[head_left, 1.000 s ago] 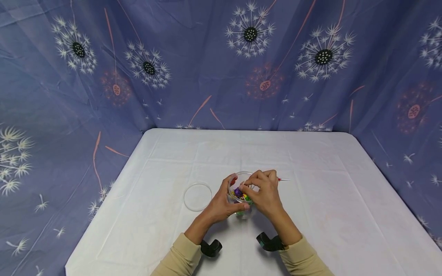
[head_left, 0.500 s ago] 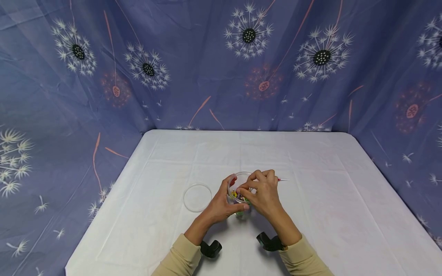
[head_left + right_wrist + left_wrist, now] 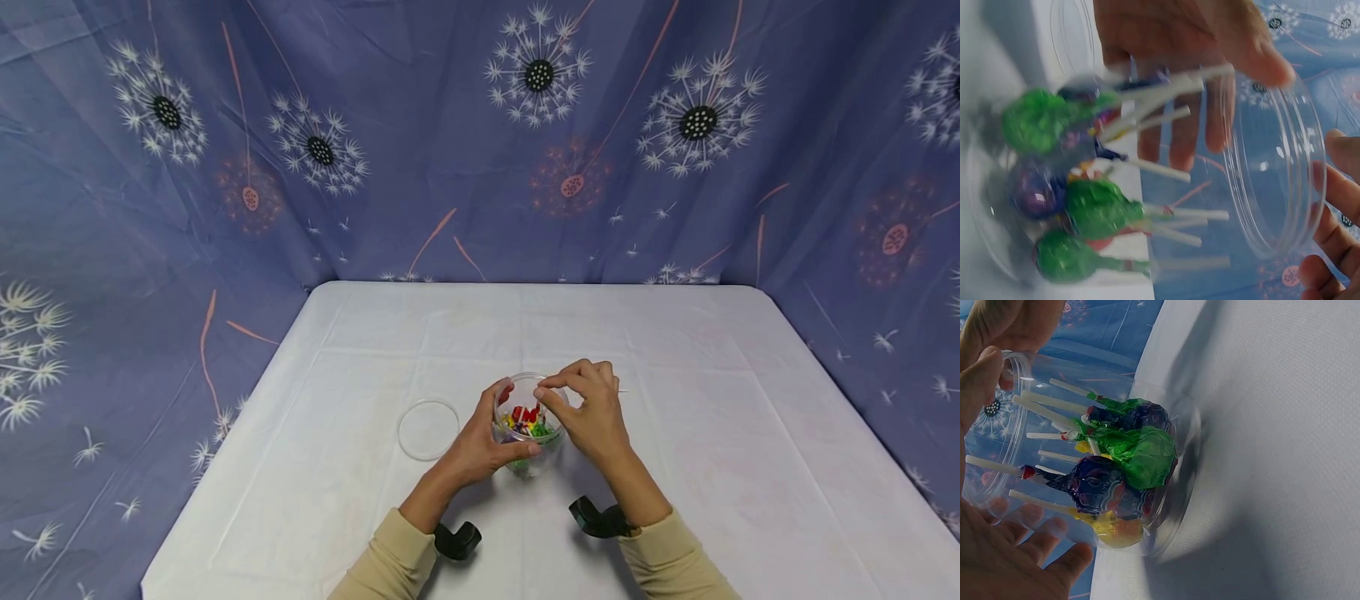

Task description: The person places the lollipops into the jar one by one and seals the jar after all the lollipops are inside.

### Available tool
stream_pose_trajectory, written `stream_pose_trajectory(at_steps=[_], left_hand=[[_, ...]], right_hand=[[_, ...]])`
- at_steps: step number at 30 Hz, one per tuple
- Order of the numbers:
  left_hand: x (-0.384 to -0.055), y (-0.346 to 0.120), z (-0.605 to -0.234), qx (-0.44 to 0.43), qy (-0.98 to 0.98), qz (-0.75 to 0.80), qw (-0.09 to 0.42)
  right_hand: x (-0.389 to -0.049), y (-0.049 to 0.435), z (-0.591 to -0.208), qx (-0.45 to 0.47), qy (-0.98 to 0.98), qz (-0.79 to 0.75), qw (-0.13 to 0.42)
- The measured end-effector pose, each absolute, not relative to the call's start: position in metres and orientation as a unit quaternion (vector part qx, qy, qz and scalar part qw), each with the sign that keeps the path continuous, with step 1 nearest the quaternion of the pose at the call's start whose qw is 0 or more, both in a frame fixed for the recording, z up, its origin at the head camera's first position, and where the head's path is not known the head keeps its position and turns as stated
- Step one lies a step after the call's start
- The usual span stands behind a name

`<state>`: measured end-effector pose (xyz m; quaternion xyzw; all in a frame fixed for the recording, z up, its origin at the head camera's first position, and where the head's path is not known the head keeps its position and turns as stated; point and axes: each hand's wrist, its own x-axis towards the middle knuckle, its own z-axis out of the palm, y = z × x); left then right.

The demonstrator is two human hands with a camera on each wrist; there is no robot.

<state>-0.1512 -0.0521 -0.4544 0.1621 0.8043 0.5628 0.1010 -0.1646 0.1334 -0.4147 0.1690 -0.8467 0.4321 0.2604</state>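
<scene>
In the head view, my left hand (image 3: pixel 480 443) grips a clear plastic jar (image 3: pixel 561 435) on the table, fingers on the far side and thumb at the near side. Inside are several wrapped lollipops: green (image 3: pixel 1147 456), dark purple (image 3: pixel 1094 481) and yellow (image 3: pixel 1116 531), heads down, white sticks up toward the mouth. Some red (image 3: pixel 525 414) shows among them from above. Over the jar's right rim is my right hand (image 3: pixel 594 412), fingers bent and thumb near them; no lollipop shows in its fingers. At the jar's mouth in the right wrist view are its fingertips (image 3: pixel 1335 206).
Left of the jar a clear round lid (image 3: pixel 428 430) lies on the white-covered table (image 3: pixel 360 350). A white stick (image 3: pixel 623 390) peeks out beyond my right hand, the rest hidden. A blue dandelion-print curtain (image 3: pixel 420 150) surrounds the back and sides.
My right hand has let go of a purple lollipop inside the jar and risen to the right, out over the rim. My left hand has stayed on the jar.
</scene>
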Motion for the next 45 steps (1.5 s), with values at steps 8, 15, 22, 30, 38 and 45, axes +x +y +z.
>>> stream_pose_trajectory(at_steps=[8, 15, 22, 30, 38, 45], left_hand=[[-0.152, -0.052, -0.455, 0.159, 0.808, 0.559, 0.094], [-0.152, -0.052, -0.456, 0.156, 0.808, 0.560, 0.093], [-0.151, -0.052, -0.455, 0.149, 0.811, 0.557, 0.096], [-0.151, -0.052, -0.454, 0.154, 0.811, 0.557, 0.095], [-0.151, -0.050, -0.454, 0.153, 0.810, 0.558, 0.094], [-0.151, -0.051, -0.453, 0.153, 0.811, 0.557, 0.094]], right_hand=[[-0.173, 0.153, -0.410, 0.129, -0.849, 0.436, 0.271], [-0.183, 0.173, -0.411, 0.099, -0.854, 0.437, 0.264], [-0.196, 0.195, -0.420, 0.066, -0.871, 0.420, 0.246], [-0.210, 0.220, -0.442, 0.036, -0.893, 0.404, 0.194], [-0.221, 0.241, -0.464, 0.007, -0.916, 0.381, 0.124], [-0.227, 0.248, -0.475, 0.009, -0.925, 0.367, 0.100]])
